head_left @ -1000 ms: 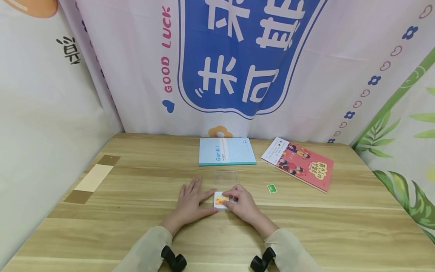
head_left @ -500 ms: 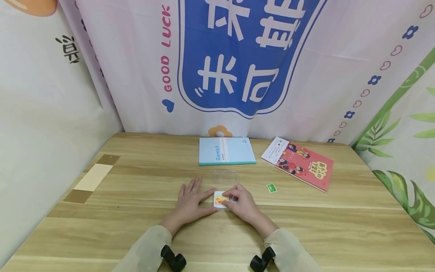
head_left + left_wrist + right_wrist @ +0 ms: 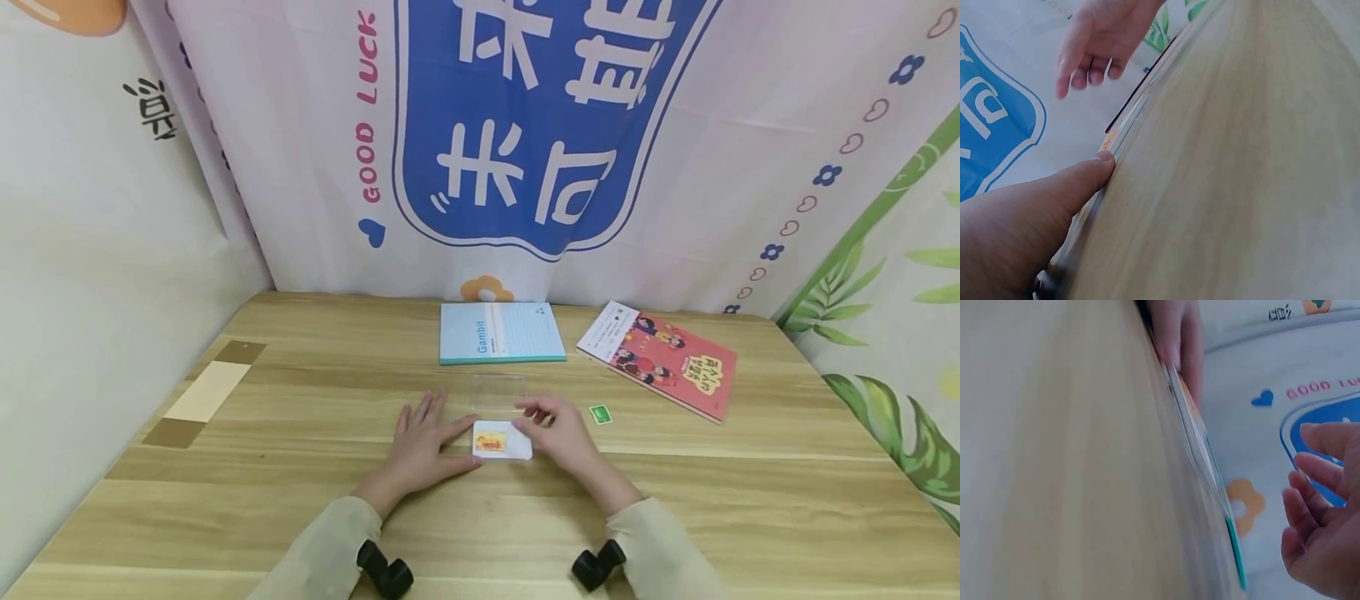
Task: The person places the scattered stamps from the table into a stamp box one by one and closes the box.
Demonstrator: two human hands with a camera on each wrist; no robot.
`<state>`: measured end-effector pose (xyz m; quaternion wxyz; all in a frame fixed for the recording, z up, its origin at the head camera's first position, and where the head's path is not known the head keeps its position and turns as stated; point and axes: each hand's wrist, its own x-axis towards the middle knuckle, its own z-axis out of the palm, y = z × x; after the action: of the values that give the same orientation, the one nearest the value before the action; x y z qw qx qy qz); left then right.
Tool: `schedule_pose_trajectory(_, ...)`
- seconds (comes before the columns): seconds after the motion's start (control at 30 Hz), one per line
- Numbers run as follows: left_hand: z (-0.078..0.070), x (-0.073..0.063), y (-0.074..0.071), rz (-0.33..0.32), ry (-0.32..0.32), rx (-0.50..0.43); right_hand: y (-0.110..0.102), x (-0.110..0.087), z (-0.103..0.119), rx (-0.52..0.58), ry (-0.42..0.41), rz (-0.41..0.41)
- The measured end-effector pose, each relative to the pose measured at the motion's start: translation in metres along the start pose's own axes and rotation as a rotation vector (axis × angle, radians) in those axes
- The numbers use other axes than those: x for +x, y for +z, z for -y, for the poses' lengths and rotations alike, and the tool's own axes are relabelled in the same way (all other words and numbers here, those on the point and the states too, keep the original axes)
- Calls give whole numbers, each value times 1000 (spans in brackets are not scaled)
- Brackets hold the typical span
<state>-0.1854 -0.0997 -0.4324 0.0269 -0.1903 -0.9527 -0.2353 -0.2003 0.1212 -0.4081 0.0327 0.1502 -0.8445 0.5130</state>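
In the head view, a white flat piece (image 3: 519,442) with rounded corners lies on the wooden tabletop (image 3: 337,367) just below the centre of the frame, with a yellow-and-orange sticker (image 3: 491,442) on its left part. The left hand (image 3: 422,444) is laid down at its left end, fingers spread and fairly straight, index fingertip at the upper left corner and thumb tip at the lower left one; its grip is not clenched, only touching. The right hand (image 3: 561,433) is at the piece's upper right corner, fingers loosely bent, its grip released and holding nothing. A clear plastic piece (image 3: 499,390) lies just above the white one in the frame, and a small green sticker (image 3: 600,414) lies to the right of the right hand. Farther up the tabletop are a light blue notebook (image 3: 517,335) near the middle and a red book (image 3: 671,362), tilted, toward the right; a printed curtain (image 3: 307,150) fills the upper frame. In the left wrist view, the left thumb reaches from the lower left to the piece's edge, seen nearly edge-on, while the right hand shows at upper left with fingers pointing down, apart from the piece. In the right wrist view, the right hand is at the right edge, fingers parted and slightly curved; the piece runs edge-on through the middle, the left hand's fingers at its upper end.
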Motion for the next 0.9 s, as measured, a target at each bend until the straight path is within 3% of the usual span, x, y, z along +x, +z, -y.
schedule_pose_trajectory(0.23, 0, -1, -1, 13, -8, -11, -60, 0, -17, -66, 24, -28)
schedule_pose_trajectory(0.4, 0, -1, -1, 14, -11, -12, -87, -2, -43, -130, 76, -44)
schedule_pose_trajectory(0.5, 1, 0, 0, 13, -12, -14, -95, -3, -57, -139, 78, -57)
schedule_pose_trajectory(0.7, 1, 0, 1, 15, -9, -4, -99, -6, -76, -128, -1, -53)
schedule_pose_trajectory(0.9, 1, 0, 1, 8, -3, 3, -95, -5, -83, -258, -44, -30)
